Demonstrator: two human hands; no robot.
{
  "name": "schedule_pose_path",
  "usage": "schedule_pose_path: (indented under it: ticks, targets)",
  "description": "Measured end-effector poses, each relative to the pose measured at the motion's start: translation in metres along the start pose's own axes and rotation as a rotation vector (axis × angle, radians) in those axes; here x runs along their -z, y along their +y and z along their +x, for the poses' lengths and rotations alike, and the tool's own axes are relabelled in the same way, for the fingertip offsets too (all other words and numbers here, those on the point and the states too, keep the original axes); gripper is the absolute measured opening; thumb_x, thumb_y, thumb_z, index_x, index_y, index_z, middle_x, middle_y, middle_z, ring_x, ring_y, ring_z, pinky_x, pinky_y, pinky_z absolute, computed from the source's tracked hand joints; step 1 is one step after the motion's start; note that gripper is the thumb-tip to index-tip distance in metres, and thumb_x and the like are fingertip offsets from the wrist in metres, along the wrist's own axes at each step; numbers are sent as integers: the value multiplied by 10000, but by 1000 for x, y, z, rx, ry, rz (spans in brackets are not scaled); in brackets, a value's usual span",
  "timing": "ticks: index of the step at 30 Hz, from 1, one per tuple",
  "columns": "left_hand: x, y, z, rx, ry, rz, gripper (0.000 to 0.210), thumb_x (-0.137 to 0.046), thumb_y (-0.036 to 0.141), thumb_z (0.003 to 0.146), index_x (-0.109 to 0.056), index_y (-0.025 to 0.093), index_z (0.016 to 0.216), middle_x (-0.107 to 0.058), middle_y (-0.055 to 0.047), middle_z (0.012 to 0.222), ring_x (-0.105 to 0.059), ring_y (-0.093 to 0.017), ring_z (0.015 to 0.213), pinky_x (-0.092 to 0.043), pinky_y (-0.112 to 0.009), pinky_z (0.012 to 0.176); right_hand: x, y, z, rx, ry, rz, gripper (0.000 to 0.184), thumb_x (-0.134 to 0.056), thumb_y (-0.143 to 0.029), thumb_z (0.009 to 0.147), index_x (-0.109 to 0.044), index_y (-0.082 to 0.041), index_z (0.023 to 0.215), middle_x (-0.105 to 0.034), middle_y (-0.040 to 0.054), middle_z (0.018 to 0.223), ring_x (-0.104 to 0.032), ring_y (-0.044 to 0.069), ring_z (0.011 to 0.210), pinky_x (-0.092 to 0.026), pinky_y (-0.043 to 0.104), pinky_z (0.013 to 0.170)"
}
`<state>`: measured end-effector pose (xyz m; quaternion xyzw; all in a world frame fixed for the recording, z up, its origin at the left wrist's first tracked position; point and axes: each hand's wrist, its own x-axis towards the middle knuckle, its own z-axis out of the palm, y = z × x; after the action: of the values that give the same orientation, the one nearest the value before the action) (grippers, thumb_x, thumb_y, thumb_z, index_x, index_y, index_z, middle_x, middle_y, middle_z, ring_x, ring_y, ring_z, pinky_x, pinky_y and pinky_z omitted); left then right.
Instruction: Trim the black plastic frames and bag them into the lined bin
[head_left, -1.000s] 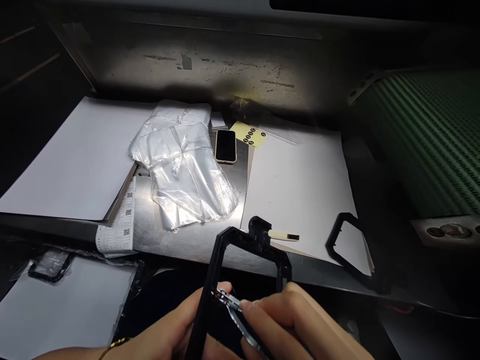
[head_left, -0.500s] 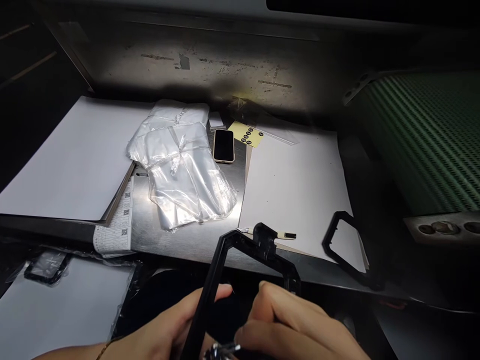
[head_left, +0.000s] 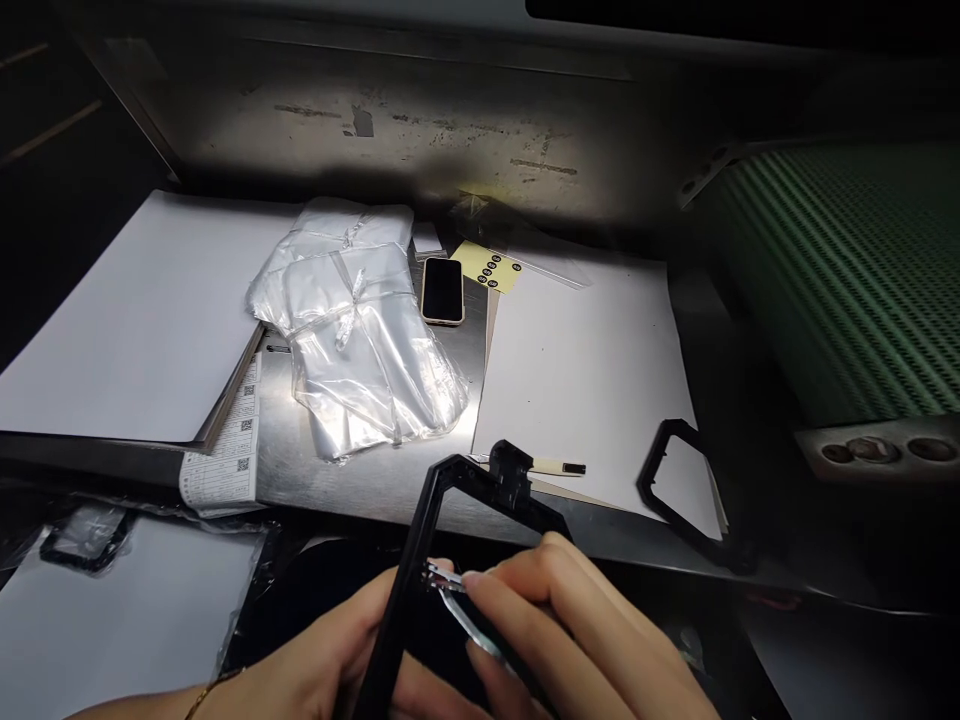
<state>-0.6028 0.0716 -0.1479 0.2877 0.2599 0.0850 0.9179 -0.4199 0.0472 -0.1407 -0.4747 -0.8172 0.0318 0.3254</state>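
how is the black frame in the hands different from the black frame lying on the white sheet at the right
The black angular plastic frame in the hands is raised and tilted, gripped by the left hand; the black angular frame on the white sheet lies flat, untouched. The right hand puts a small metal tool to the held one only. Both are thin, black, open outlines.

I have one view only, from the head camera, looking forward and down across the bench (head_left: 390, 480). My hands (head_left: 570, 640) sit very near at the bottom edge; the back wall (head_left: 420, 150) lies far, the green belt (head_left: 847, 280) right.
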Motion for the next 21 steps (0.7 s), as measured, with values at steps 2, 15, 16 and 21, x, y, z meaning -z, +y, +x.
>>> schedule_pose_path:
  ticks: [2, 15, 16, 21]
  targets:
    - [3, 1, 0, 38, 10, 34, 666, -601, 392, 702, -288, 230, 1266, -648, -121, 1012, -589, -237, 950, -417, -374, 834, -5, 4, -1, 27, 8, -32, 191, -395, -103, 797, -567, -81, 876, -501, 31, 571, -466, 126, 494, -412, 243, 397]
    - [53, 35, -26, 24, 508, 779, 437, -444, 366, 809, -361, 359, 1238, -602, 24, 1057, -527, -183, 984, -389, -302, 881, -60, 183, -51, -578, 37, -209, 177, -488, -288, 818, -534, -138, 899, -549, 5, 815, -535, 109, 692, -460, 304, 642]
    - [56, 41, -28, 11, 517, 810, 412, -452, 371, 805, -402, 358, 1213, -604, 29, 1054, -538, -178, 975, -398, -282, 870, -64, 190, -57, -592, 16, -241, 190, -491, -299, 815, -534, -140, 909, -552, 20, 874, -540, 129, 758, -456, 331, 680]
    - [68, 76, -25, -43, 473, 828, 288, -435, 331, 823, -542, 264, 1083, -657, 43, 769, -601, -84, 573, -415, -245, 798, -70, 181, -73, -520, -153, -256, 242, -480, -318, 815, -517, -166, 999, -496, 60, 1075, -476, 195, 973, -406, 405, 795]
